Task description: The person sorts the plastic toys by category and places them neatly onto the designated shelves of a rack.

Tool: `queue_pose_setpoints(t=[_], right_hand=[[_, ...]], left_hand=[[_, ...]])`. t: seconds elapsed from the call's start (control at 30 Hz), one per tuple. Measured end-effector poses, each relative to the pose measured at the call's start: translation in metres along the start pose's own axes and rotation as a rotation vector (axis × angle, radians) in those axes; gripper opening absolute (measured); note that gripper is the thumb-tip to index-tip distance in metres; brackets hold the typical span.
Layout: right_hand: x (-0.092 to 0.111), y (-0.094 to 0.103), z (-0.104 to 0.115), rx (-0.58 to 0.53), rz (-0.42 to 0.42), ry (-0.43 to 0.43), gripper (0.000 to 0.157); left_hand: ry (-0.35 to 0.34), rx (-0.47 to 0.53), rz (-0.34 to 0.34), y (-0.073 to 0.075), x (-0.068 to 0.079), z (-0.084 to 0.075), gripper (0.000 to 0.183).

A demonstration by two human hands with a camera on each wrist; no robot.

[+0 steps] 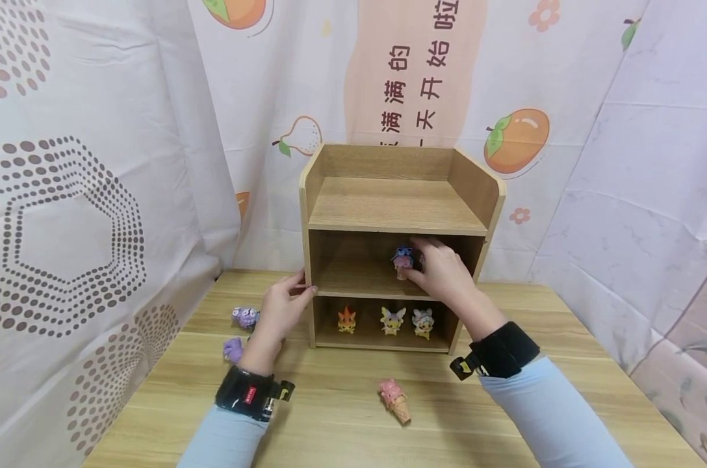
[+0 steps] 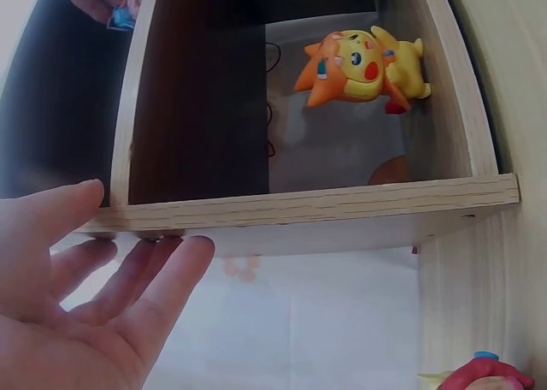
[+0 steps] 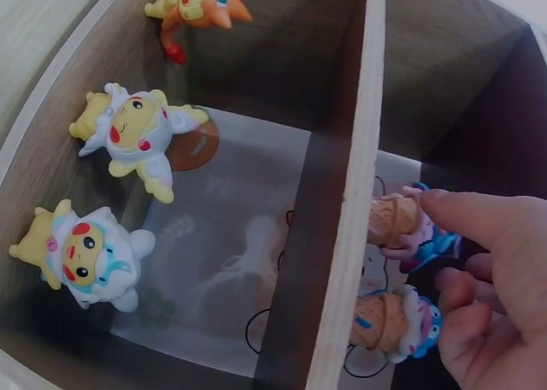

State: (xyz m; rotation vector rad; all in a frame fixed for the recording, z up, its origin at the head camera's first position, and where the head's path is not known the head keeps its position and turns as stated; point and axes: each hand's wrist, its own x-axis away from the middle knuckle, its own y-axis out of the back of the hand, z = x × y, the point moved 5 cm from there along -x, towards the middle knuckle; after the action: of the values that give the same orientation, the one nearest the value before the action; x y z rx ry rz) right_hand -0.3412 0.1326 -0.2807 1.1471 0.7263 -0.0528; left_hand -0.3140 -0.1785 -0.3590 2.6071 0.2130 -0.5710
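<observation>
Blue-and-pink cone figurine (image 1: 403,259): in wooden shelf (image 1: 397,203), middle compartment, beside second cone figurine (image 3: 395,323). Probably light, stiff, smooth plastic, mildly slippery, hardly fragile; best taken round upper body, above tapering cone. Right hand (image 1: 445,270): angled in from right, pinching figurine between thumb and fingers. Left hand (image 1: 280,305): loosely extended, gripping nothing, fingers against shelf's outer left side, thumb at front edge.

The head view is bright, the shelf (image 1: 388,208) shadowed inside
</observation>
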Motion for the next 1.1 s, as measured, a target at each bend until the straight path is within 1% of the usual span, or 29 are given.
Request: queue_pose_setpoints(t=[0.23, 0.33, 0.53, 0.67, 0.8, 0.93, 1.0, 1.1], right_hand=[[0.018, 0.014, 0.000, -0.044, -0.042, 0.015, 0.066], [0.026, 0.021, -0.001, -0.062, -0.084, 0.040, 0.064], [0.040, 0.036, -0.001, -0.107, -0.230, 0.164, 0.050], [0.048, 0.046, 0.001, -0.160, -0.335, 0.250, 0.042], [0.056, 0.053, 0.001, -0.239, -0.427, 0.301, 0.037], [0.064, 0.059, -0.001, -0.311, -0.485, 0.295, 0.032], [0.068, 0.062, -0.004, -0.354, -0.509, 0.269, 0.031], [0.074, 0.065, -0.010, -0.424, -0.541, 0.207, 0.030]], left_hand=[[-0.019, -0.002, -0.006, 0.007, 0.000, -0.006, 0.050], [-0.033, 0.001, -0.025, 0.013, 0.000, -0.009, 0.049], [-0.071, 0.011, -0.096, 0.025, 0.003, -0.018, 0.043], [-0.132, 0.022, -0.148, 0.033, 0.006, -0.028, 0.038], [-0.178, 0.047, -0.167, 0.036, 0.010, -0.037, 0.034], [-0.206, 0.044, -0.173, 0.038, 0.013, -0.045, 0.036], [-0.217, 0.039, -0.173, 0.038, 0.014, -0.049, 0.037], [-0.232, 0.032, -0.165, 0.038, 0.017, -0.055, 0.039]])
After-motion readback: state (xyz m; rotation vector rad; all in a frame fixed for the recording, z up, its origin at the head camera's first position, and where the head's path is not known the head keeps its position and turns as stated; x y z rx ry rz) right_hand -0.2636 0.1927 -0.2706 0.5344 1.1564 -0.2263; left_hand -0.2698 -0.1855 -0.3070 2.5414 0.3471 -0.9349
